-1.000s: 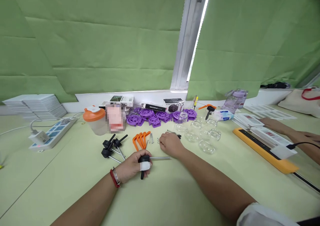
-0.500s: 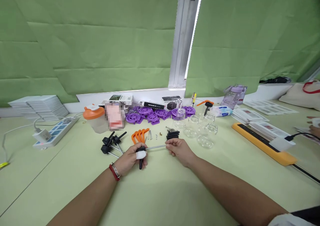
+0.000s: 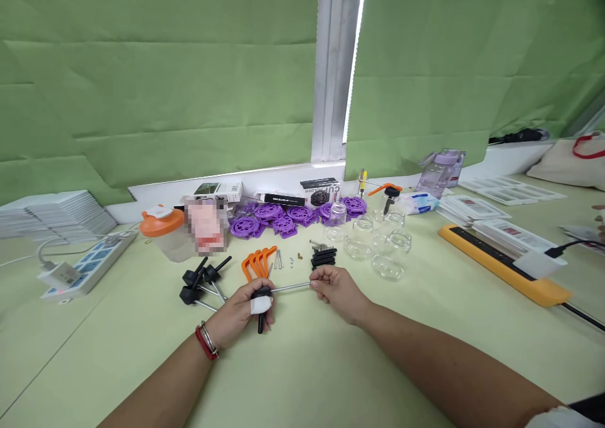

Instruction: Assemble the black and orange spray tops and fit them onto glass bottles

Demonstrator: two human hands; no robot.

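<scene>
The left hand [image 3: 240, 311] gripped a black-headed rod [image 3: 290, 287], well off the tabletop's [image 3: 312, 365] far edge. The right hand [image 3: 339, 292] pinched its tip.

Light is bright and mostly even, with a glaring white slit [image 3: 355, 56] just right of the window frame [image 3: 331, 69]. Left of it, pixelation masks a packet [image 3: 205, 223] and, farther out, a white stack [image 3: 51, 217] looks stretched. Below the frame, tiny metal parts [image 3: 292, 262] seem blurred.
</scene>
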